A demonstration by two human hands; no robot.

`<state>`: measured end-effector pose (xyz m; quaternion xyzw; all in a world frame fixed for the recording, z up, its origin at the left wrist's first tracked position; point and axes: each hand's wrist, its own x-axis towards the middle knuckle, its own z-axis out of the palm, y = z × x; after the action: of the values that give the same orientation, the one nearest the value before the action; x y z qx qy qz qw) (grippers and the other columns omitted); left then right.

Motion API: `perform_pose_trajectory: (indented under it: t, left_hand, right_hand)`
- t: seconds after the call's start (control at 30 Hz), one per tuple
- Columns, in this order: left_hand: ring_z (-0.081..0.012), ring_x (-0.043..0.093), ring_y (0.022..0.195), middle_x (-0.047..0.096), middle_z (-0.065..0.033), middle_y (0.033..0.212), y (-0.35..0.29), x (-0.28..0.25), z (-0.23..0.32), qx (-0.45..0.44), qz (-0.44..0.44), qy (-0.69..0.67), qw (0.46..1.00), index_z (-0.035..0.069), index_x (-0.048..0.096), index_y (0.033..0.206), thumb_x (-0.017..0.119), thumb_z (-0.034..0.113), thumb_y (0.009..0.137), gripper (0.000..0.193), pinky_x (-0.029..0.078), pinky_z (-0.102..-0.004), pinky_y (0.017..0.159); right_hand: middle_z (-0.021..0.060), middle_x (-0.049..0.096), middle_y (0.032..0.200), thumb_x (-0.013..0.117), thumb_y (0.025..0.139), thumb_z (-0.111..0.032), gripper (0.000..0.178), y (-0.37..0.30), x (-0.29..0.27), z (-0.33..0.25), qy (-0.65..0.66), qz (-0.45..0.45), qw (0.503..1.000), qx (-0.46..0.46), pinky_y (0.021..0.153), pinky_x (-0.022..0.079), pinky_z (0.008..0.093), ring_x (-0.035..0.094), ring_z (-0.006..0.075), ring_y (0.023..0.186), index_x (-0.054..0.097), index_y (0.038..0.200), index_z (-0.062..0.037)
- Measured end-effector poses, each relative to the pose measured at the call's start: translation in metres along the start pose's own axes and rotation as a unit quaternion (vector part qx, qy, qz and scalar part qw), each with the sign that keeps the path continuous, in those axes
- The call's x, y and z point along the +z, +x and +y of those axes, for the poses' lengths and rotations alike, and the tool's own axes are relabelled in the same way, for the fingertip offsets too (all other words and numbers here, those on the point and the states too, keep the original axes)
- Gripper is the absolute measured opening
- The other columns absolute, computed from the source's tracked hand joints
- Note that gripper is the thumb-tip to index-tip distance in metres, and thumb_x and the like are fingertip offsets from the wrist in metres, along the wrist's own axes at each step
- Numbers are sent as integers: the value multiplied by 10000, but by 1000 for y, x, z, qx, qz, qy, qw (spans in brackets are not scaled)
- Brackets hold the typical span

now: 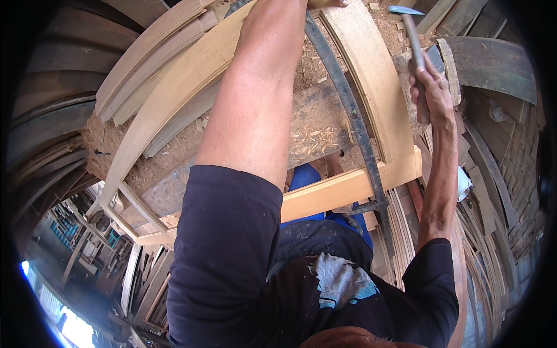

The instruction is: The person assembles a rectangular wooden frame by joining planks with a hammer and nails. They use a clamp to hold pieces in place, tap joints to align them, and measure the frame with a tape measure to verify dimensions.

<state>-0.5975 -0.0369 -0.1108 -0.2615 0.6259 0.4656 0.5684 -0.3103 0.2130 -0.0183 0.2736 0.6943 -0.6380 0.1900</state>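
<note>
My right hand (pixel 432 93) is closed round the handle of a hammer (pixel 412 37), raised at the right with its head pointing away from me. My left arm stretches over the work to the far edge. Only a little of my left hand (pixel 329 3) shows there, beside a pale wooden frame, and most of its fingers are cut off. The frame has a wide curved piece (pixel 374 81), a long curved rail (pixel 165 95) at the left and a straight near rail (pixel 331 194). A dark metal bar clamp (pixel 354 110) runs across it, reaching over the near rail.
Beneath the frame lies a worn board (pixel 316 116) strewn with shavings and sawdust. Curved wooden pieces (pixel 154 49) are stacked at the far left. Thin wooden strips (pixel 484 255) lean at the right, near a dark curved board (pixel 493 64). More timber (pixel 154 284) lies at the lower left.
</note>
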Motion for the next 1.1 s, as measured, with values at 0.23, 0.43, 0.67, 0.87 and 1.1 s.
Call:
perform_pose_trajectory:
  t: [0.23,0.43,0.67,0.87,1.1]
  left_hand:
    - [-109,646,767,708,-15,836,-3,0,3,-3,5,4,1000,16,688,853,838,184,798,233,531,-286,689]
    - [-106,644,773,705,-9,836,-3,3,7,-3,6,15,1000,16,685,858,838,200,800,246,530,-282,698]
    - [-104,642,780,703,-3,837,-9,4,10,3,19,38,999,16,681,864,837,218,803,262,528,-276,708]
    - [-104,645,791,706,-7,846,-27,7,0,96,60,245,963,18,682,870,839,230,801,273,529,-270,716]
    - [-136,617,865,673,-38,929,-52,18,-13,255,101,488,829,22,659,931,834,267,794,332,514,-283,762]
  right_hand:
    - [-8,596,797,550,1039,-237,582,0,-10,-5,25,-7,1000,-3,513,462,189,529,41,584,343,1570,-118]
    - [-14,585,780,548,1043,-243,569,0,-11,3,-22,-73,996,52,509,468,197,522,46,555,353,1568,-140]
    - [-28,593,760,560,1041,-249,560,2,3,6,-6,-73,996,43,471,459,197,535,43,553,373,1559,-142]
    - [-6,612,777,530,1049,-237,547,-4,1,4,-16,-43,999,14,507,479,205,536,45,557,371,1554,-102]
    - [5,584,778,553,1009,-219,546,-63,-9,23,-63,-79,995,7,503,451,226,542,69,570,430,1506,-32]
